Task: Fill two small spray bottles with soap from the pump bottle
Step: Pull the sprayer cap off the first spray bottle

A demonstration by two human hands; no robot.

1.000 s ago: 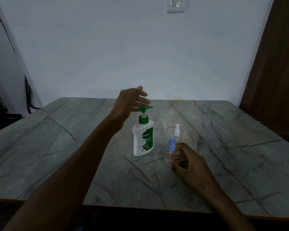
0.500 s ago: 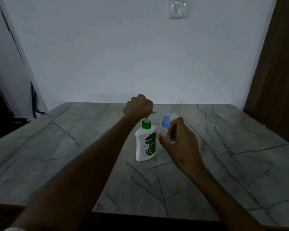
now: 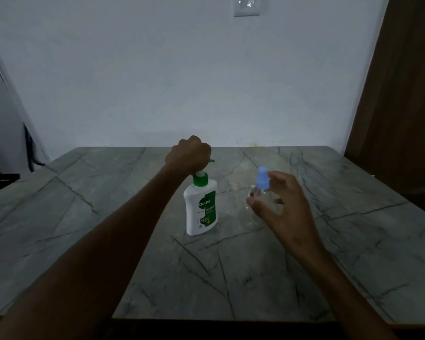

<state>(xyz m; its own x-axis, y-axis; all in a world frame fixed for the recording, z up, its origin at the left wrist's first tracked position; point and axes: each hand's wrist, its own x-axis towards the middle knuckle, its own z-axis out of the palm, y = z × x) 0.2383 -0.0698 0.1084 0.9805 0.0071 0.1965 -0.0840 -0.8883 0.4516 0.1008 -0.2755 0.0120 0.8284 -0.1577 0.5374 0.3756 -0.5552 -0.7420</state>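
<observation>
two hands at work on a pump bottle and a small spray bottle

the left hand [image 3: 189,155] is curled into a fist over the green pump head of the pump bottle [image 3: 201,208], which stands upright on the grey veined counter [image 3: 84,217]. the right hand [image 3: 277,202] pinches the clear spray bottle [image 3: 260,186] with the blue cap and holds it upright above the counter, just beside the pump bottle on its right. behind is a pale wall [image 3: 182,69] with a switch plate [image 3: 246,6].

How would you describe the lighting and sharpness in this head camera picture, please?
Head view: dim and bluish, the arms dark; the table catches a pale sheen near the pump bottle; the clear spray bottle in the right hand is soft and hard to make out; wide-angle bending at the edges.
</observation>
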